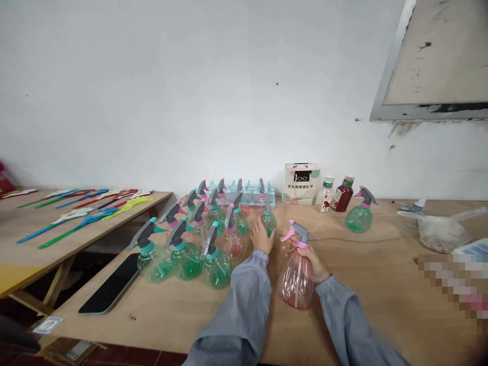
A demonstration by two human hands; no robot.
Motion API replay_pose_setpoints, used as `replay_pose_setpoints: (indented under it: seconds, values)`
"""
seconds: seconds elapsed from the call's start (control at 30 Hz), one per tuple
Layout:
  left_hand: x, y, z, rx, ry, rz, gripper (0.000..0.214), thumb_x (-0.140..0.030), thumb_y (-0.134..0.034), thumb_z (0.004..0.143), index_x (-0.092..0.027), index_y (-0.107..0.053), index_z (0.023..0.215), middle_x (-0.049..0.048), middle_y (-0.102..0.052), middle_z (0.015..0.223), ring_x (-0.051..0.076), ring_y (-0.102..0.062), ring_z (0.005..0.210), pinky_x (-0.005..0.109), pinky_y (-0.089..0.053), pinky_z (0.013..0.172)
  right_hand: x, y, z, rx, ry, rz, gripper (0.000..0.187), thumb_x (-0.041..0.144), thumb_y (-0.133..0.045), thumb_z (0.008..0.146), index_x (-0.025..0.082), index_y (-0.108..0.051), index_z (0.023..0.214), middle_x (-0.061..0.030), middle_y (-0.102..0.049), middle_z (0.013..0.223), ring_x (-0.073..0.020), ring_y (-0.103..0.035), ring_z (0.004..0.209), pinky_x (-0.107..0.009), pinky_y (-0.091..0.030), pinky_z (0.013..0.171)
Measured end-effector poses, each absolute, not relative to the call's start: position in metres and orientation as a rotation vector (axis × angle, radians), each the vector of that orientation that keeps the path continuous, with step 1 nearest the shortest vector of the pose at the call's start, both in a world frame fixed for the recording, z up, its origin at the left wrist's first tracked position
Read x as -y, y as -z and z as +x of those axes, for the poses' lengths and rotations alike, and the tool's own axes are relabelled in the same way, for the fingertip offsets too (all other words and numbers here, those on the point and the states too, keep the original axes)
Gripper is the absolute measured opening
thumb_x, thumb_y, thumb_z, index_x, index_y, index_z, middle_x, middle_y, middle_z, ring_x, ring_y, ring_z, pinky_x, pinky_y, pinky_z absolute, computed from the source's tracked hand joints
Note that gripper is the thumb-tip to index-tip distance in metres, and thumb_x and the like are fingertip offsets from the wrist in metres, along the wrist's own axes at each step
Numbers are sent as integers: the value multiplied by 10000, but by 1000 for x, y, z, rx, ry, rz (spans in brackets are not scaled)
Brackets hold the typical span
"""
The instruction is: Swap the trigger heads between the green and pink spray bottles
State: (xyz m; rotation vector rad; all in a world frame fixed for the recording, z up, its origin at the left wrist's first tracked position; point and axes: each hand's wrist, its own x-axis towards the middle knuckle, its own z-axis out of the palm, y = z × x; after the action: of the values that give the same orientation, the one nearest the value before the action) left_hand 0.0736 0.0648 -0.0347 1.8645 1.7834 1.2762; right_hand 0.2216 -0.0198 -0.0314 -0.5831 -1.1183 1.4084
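My right hand is wrapped round the neck of a pink spray bottle with a grey and pink trigger head. That bottle stands nearly upright in front of me, at or just above the tabletop. Farther back, my left hand curls about the lower body of a green spray bottle at the right end of a group. Beside that hand is another pink spray bottle. Several green spray bottles, such as the front one, stand in rows to the left, mixed with pink ones.
A phone lies left of the bottles. Behind them are a light-blue rack, a paper bag and two drink bottles. At right are a lone green spray bottle and a plastic bag. Colourful gloves cover the left table.
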Motion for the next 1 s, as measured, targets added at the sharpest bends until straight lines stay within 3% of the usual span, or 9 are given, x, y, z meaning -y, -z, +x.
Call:
replay_pose_setpoints:
  seconds: [0.13, 0.43, 0.57, 0.77, 1.0]
  values:
    - [-41, 45, 57, -1730, -1214, 1956, 729, -324, -585, 852, -173, -282, 1497, 207, -399, 1526, 331, -377, 1434, 511, -322, 1142, 23, 30, 219, 1171, -1492, -528, 507, 430, -641, 719, 222, -647, 1182, -116, -734, 1133, -306, -674, 1075, -491, -515, 938]
    - [-24, 57, 43, -1644, -1224, 2048, 793, -363, -577, 849, -162, -226, 1532, 194, -377, 1551, 314, -365, 1444, 508, -324, 1155, 27, 30, 218, 1223, -1331, -616, 481, 371, -699, 645, 210, -677, 1097, -101, -747, 1023, -307, -651, 1061, -438, -505, 910]
    - [-27, 58, 42, -1611, -1239, 2057, 805, -363, -576, 843, -163, -220, 1536, 194, -386, 1543, 310, -362, 1446, 507, -343, 1147, 29, 33, 217, 1277, -1412, -597, 407, 353, -700, 641, 232, -689, 1030, -90, -743, 1020, -298, -641, 1046, -435, -498, 883]
    - [-29, 57, 41, -1570, -1202, 2087, 822, -367, -598, 830, -171, -225, 1536, 179, -386, 1549, 309, -361, 1447, 496, -345, 1151, 25, 37, 218, 1275, -1266, -680, 256, 366, -737, 639, 236, -685, 853, -66, -712, 974, -250, -620, 921, -376, -484, 836]
    - [-25, 54, 44, -1578, -1206, 2090, 800, -392, -572, 854, -165, -225, 1537, 183, -384, 1552, 308, -371, 1442, 494, -349, 1149, 27, 34, 221, 1323, -1326, -663, 423, 439, -751, 666, 259, -679, 1042, -83, -715, 1057, -281, -616, 1074, -456, -426, 1006]
